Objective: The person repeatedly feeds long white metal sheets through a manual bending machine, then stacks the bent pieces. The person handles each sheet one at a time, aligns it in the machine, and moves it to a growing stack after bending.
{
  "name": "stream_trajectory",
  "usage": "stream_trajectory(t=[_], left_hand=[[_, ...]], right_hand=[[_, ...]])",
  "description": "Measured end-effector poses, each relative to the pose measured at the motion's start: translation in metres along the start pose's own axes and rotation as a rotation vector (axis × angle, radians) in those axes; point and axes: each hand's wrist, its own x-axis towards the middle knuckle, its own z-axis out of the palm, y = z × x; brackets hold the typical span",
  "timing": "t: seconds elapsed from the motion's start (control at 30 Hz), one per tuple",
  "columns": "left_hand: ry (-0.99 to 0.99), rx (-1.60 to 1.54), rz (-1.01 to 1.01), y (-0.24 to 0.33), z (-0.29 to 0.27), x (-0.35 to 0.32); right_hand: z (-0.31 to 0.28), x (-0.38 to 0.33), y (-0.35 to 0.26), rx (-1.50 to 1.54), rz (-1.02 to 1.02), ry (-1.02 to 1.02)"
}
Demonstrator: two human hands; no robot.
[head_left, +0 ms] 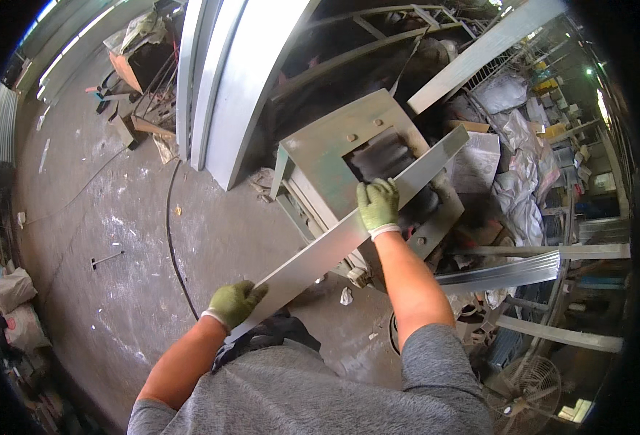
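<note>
A long, flat silver metal strip (311, 265) slants from close to my body up to the far right. Its far end passes over a boxy grey-green machine (320, 154), whose top opening shows dark rounded parts (384, 156). My left hand (237, 303), in a green work glove, is closed on the strip's near end. Further along, my right hand (378, 206), gloved the same way, has its fingers curled over the strip beside the machine's opening. Both thumbs are partly hidden, and the strip covers part of the opening.
Tall pale metal panels (244, 94) stand beyond the machine. A black cable (172, 246) and a T-shaped tool (107, 259) lie on the concrete floor (131, 217) at left. Crumpled silver sheeting (519, 181), metal profiles (505, 273) and a fan (526, 388) crowd the right side.
</note>
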Motion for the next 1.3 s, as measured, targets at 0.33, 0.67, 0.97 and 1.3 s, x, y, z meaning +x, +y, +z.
stream_trajectory(t=[0.33, 0.67, 0.97, 1.3], left_hand=[[0.105, -0.078, 0.067, -0.088, 0.018, -0.017], [0.136, -0.134, 0.016, -0.247, 0.031, -0.074], [0.218, -0.161, -0.032, -0.349, 0.037, -0.121], [0.277, -0.013, -0.278, -0.457, 0.042, -0.202]], right_hand=[[0.008, -0.029, -0.064, -0.058, -0.055, -0.030], [0.028, -0.104, -0.206, -0.054, 0.023, -0.165], [0.041, -0.151, -0.298, -0.049, 0.030, -0.194], [0.042, -0.211, -0.413, 0.148, 0.075, -0.272]])
